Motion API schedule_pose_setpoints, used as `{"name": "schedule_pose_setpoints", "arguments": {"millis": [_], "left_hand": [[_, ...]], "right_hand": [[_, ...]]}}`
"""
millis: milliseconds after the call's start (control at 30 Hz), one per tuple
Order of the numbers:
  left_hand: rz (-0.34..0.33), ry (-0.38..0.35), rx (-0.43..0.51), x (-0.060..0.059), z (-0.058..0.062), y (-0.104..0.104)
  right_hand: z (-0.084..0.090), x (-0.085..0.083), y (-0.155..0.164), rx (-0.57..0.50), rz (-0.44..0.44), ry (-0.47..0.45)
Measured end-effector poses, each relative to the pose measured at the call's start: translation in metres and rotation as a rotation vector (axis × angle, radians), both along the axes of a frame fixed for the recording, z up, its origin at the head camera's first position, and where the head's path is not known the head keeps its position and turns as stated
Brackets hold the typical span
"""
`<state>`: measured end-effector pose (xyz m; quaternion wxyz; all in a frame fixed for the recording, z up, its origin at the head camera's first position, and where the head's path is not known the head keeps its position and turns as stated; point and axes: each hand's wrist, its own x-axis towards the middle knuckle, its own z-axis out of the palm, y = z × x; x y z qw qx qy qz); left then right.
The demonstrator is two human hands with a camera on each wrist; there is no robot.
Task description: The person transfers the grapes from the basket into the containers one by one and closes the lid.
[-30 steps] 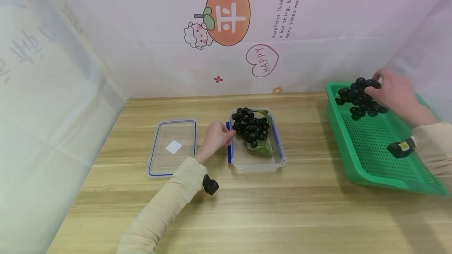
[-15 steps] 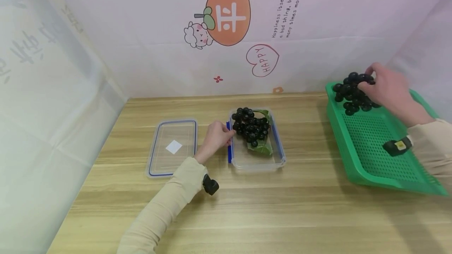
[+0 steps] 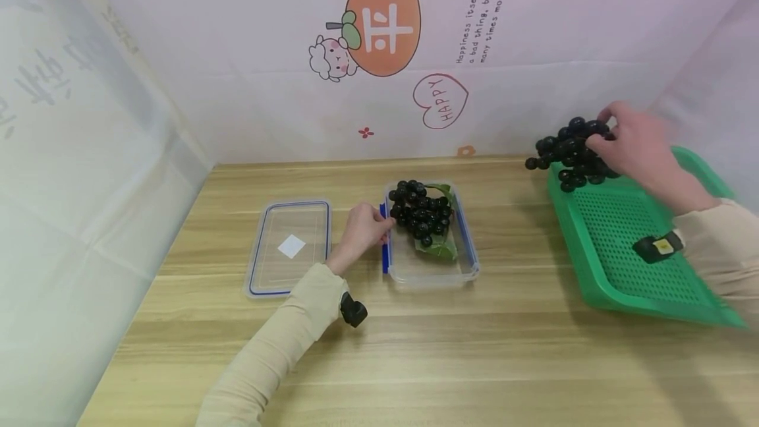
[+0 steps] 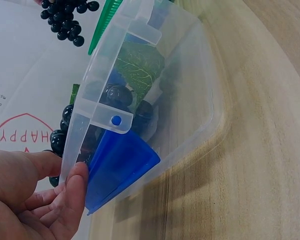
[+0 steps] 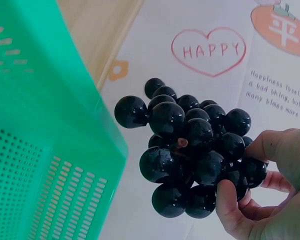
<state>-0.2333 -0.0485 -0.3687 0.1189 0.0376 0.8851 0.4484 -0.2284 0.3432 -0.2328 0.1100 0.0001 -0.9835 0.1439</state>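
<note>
My left hand [image 3: 363, 232] pinches the left rim of a clear plastic food container [image 3: 433, 279], beside its blue latch [image 4: 122, 165]. Inside that container lies a bunch of dark grapes [image 3: 420, 213] with green leaves [image 3: 441, 248]. My right hand [image 3: 640, 147] grips a second bunch of dark grapes [image 5: 190, 150] between thumb and fingers. This bunch hangs over the back left corner of a green plastic basket [image 3: 578, 269], some of its grapes reaching past the rim. In the right wrist view a short brown stem end [image 5: 182, 143] shows among the grapes.
To the left of the container a clear lid [image 3: 288, 269] with a blue seal and a white label lies flat on the wooden table [image 3: 415, 361]. A printed white cloth [image 3: 255, 104] hangs behind the table's back edge.
My right hand has moved left and slightly up with its bunch of grapes, from above the inside of the basket to its back left rim. My left hand has stayed at the container.
</note>
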Motion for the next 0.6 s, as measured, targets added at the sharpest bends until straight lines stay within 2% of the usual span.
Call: {"name": "schedule_pose_setpoints", "arguments": {"millis": [600], "left_hand": [[-0.006,0.011,0.0,0.002,0.001,0.0]], "right_hand": [[-0.005,0.008,-0.047,0.011,0.141,0.043]]}}
